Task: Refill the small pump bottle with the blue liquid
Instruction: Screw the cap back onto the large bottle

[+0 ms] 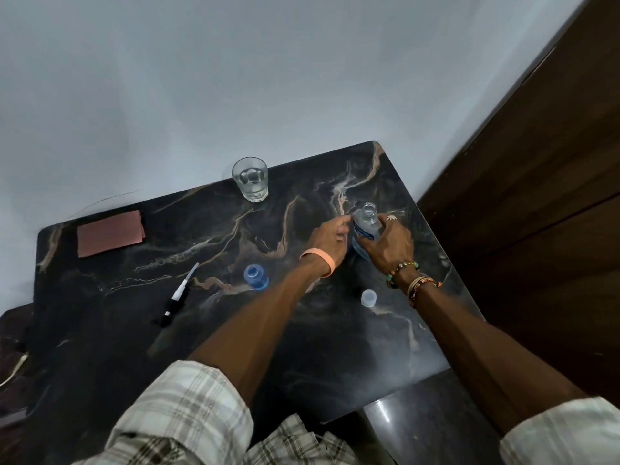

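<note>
- Your right hand (389,243) is wrapped around the supply bottle (366,226), uncapped, at the desk's far right; your left hand (330,238) curls loosely, fingertips touching its shoulder without clasping it.
- The small pump bottle (256,277) stands open, near the desk's (167,330) middle, well apart from the supply bottle, so carry the supply bottle over before tilting.
- Steady the small bottle with your left hand and pour slowly; its neck looks narrow.
- The pump head (176,297) lies to its left and the loose cap (368,297) to its right; keep both clear of drips.
</note>
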The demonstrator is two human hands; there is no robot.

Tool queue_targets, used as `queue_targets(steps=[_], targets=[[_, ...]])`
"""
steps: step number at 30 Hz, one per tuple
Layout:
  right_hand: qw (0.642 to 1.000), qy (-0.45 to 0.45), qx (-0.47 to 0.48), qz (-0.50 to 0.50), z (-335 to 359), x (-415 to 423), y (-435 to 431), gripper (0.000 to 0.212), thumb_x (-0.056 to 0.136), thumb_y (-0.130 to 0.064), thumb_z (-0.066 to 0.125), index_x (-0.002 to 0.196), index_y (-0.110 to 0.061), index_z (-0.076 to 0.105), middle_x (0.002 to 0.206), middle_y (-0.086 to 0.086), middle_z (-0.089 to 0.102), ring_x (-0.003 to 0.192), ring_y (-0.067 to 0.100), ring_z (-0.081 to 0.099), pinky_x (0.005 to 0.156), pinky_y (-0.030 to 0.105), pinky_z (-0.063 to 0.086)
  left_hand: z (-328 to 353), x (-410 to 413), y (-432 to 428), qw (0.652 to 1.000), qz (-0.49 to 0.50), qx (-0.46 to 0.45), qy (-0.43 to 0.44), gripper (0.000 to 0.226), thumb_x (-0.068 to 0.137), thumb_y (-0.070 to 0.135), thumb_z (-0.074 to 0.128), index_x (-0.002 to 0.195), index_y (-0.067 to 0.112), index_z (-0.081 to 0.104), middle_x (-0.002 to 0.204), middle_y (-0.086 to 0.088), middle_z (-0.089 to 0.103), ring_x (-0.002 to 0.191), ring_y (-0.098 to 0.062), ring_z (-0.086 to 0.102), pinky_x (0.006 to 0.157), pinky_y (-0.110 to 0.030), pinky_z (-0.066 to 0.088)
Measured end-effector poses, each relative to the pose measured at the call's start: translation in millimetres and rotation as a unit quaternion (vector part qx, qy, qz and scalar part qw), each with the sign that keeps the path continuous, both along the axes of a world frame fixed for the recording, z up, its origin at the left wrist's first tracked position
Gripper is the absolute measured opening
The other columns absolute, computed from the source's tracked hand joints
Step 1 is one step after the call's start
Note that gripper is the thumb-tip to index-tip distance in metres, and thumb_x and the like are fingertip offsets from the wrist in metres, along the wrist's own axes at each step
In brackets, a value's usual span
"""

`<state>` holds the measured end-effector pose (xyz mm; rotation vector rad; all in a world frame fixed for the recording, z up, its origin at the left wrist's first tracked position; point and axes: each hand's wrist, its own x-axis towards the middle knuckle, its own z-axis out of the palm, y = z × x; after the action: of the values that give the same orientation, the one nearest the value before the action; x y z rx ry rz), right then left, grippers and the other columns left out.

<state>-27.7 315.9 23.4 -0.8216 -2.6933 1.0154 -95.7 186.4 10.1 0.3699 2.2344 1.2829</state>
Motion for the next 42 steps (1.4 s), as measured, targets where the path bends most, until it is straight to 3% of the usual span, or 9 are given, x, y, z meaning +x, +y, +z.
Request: queue_targets(steps=[2, 10, 13, 18, 21, 26, 32, 35, 42], targets=[[1.0, -0.014, -0.011, -0.004, -8.4, 5.7, 1.9, 0.044, 0.074, -0.031, 0.08, 0.112, -0.016, 0.064, 0.104, 0.006, 0.071, 0.092, 0.023, 0.067, 0.076, 0.034, 0.055, -6.1, 8.1, 4.3, 0.999, -0.008, 0.005, -0.031, 0.057, 0.087, -0.014, 0.045, 0.137, 0.011, 0.052, 0.123, -0.024, 0.061, 0.113, -0.038, 0.059, 0.099, -0.052, 0.047], [0.999, -0.029, -0.031, -0.035, -14.8, 6.6, 6.6, 0.05, 0.073, -0.032, 0.083, 0.112, -0.013, 0.059, 0.108, 0.008, 0.069, 0.096, 0.025, 0.066, 0.074, 0.027, 0.049, -18.3, 21.9, 5.9, 0.999, -0.032, -0.034, -0.004, 0.07, 0.079, -0.015, 0.046, 0.138, 0.022, 0.051, 0.125, -0.006, 0.066, 0.113, -0.02, 0.063, 0.1, -0.036, 0.05], [0.999, -0.033, -0.027, -0.025, -16.2, 8.6, 7.3, 0.056, 0.071, -0.033, 0.084, 0.115, -0.011, 0.057, 0.11, 0.01, 0.069, 0.099, 0.028, 0.066, 0.074, 0.029, 0.05, -19.5, 27.2, 1.8, 0.998, -0.039, -0.047, 0.011, 0.064, 0.08, -0.013, 0.046, 0.132, 0.023, 0.056, 0.123, -0.005, 0.067, 0.113, -0.02, 0.063, 0.099, -0.034, 0.05], [0.999, -0.024, -0.031, -0.018, -13.3, 25.2, 8.9, 0.086, 0.062, -0.038, 0.079, 0.138, -0.017, 0.043, 0.126, 0.003, 0.06, 0.111, 0.021, 0.058, 0.092, 0.035, 0.052, -29.8, 36.7, -8.5, 0.988, -0.077, -0.13, 0.022, 0.04, 0.086, 0.0, 0.056, 0.12, 0.019, 0.064, 0.114, -0.006, 0.07, 0.106, -0.024, 0.064, 0.095, -0.033, 0.05], [0.999, -0.021, -0.011, -0.046, -16.9, 52.2, 10.8, 0.075, 0.064, -0.039, 0.072, 0.131, -0.019, 0.047, 0.117, 0.0, 0.059, 0.102, 0.016, 0.056, 0.086, 0.034, 0.052, -39.2, 45.9, -14.0, 0.987, -0.077, -0.141, -0.027, 0.037, 0.087, 0.001, 0.057, 0.121, 0.014, 0.064, 0.115, -0.007, 0.069, 0.108, -0.021, 0.062, 0.095, -0.026, 0.046], [0.99, -0.123, -0.065, -0.04, -31.7, 87.5, 11.2, 0.04, 0.073, -0.035, 0.073, 0.11, -0.021, 0.066, 0.086, -0.01, 0.063, 0.079, 0.009, 0.061, 0.068, 0.028, 0.052, -51.7, 59.2, -20.7, 0.984, -0.075, -0.144, -0.073, 0.035, 0.086, 0.0, 0.058, 0.117, 0.013, 0.065, 0.109, -0.004, 0.069, 0.104, -0.017, 0.063, 0.089, -0.018, 0.045], [0.982, -0.154, -0.088, 0.065, -47.7, 102.9, -15.4, 0.043, 0.08, -0.033, 0.073, 0.12, -0.024, 0.062, 0.102, -0.007, 0.068, 0.089, 0.013, 0.064, 0.076, 0.029, 0.053, -55.3, 75.3, -13.0, 0.979, -0.11, -0.148, -0.09, 0.039, 0.086, 0.001, 0.056, 0.12, 0.019, 0.065, 0.107, -0.002, 0.071, 0.102, -0.019, 0.064, 0.096, -0.03, 0.05], [0.982, -0.135, -0.049, 0.125, -50.0, 103.7, -23.5, 0.022, 0.087, -0.026, 0.066, 0.109, -0.025, 0.067, 0.096, -0.006, 0.068, 0.089, 0.016, 0.063, 0.072, 0.029, 0.049, -52.3, 82.8, -12.4, 0.981, -0.124, -0.13, -0.074, 0.033, 0.086, 0.003, 0.055, 0.111, 0.018, 0.069, 0.102, -0.004, 0.073, 0.097, -0.022, 0.065, 0.092, -0.036, 0.052], [0.992, -0.039, 0.002, 0.123, -15.1, 84.9, -23.3, 0.028, 0.095, -0.033, 0.058, 0.12, -0.023, 0.061, 0.102, -0.006, 0.057, 0.088, 0.011, 0.055, 0.068, 0.019, 0.038, -6.6, 58.7, -13.9, 0.999, -0.027, -0.016, -0.04, 0.036, 0.082, -0.011, 0.059, 0.106, 0.012, 0.071, 0.099, -0.005, 0.072, 0.093, -0.018, 0.066, 0.089, -0.031, 0.055]])
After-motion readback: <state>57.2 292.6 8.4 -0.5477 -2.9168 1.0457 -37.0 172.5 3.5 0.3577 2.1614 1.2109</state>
